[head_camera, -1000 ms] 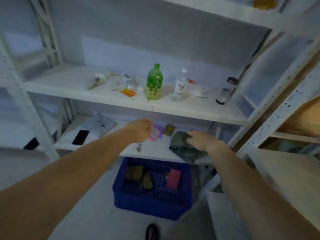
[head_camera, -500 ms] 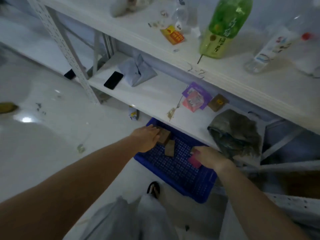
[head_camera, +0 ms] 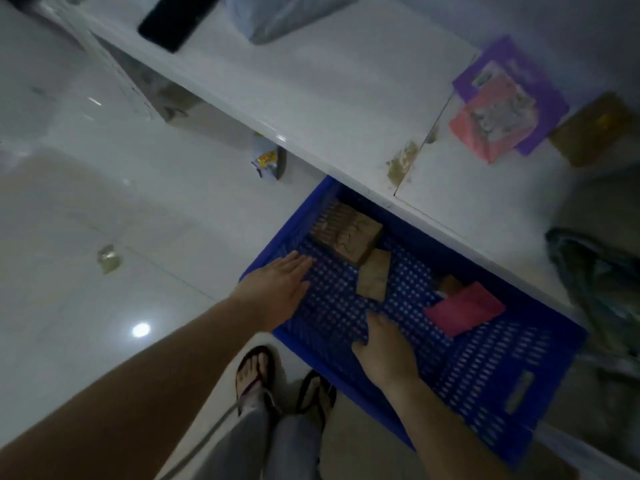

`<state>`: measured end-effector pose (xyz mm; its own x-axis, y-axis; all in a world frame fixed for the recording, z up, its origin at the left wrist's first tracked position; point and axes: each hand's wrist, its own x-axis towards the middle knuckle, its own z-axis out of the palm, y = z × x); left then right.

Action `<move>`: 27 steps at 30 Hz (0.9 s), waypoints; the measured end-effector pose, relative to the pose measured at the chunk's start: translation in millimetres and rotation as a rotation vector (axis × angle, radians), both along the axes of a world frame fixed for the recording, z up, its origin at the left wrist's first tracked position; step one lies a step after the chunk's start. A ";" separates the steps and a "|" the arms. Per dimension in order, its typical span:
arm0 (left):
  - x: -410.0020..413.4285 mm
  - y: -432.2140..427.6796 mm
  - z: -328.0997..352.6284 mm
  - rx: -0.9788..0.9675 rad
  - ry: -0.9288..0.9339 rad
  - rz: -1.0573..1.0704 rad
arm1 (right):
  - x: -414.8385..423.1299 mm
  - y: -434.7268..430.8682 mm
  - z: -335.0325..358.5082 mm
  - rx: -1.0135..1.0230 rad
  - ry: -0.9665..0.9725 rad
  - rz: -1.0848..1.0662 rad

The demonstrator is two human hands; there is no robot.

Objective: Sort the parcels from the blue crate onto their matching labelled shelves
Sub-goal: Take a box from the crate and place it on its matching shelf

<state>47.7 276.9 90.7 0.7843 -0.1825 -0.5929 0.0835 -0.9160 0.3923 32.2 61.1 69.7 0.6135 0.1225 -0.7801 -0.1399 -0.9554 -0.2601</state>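
Now both hands are empty in the blue perforated plastic crate (head_camera: 485, 375), left hand (head_camera: 277, 289) flat, right hand (head_camera: 384, 355) seemingly relaxed (blur hides its fingers), with the small tan cardboard parcel (head_camera: 374, 278) just beyond the right, long axis toward it.

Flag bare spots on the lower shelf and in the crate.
Shelf: bare between grey bag and purple packet; right end crowded by pink packet, brown box, dark bundle. Blue crate: mesh bare beside right hand, nearer than pink parcel; brown parcels crowd far corner.
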 end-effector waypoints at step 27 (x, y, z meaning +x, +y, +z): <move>49.7 -8.1 -247.0 -0.404 0.294 0.670 | 96.1 -39.5 -225.2 0.479 0.190 -1.445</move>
<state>97.3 268.8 -156.3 0.6262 0.0251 -0.7793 0.7108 -0.4291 0.5573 128.3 21.6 -155.5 0.3246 -0.2176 -0.9205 -0.9117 0.1873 -0.3658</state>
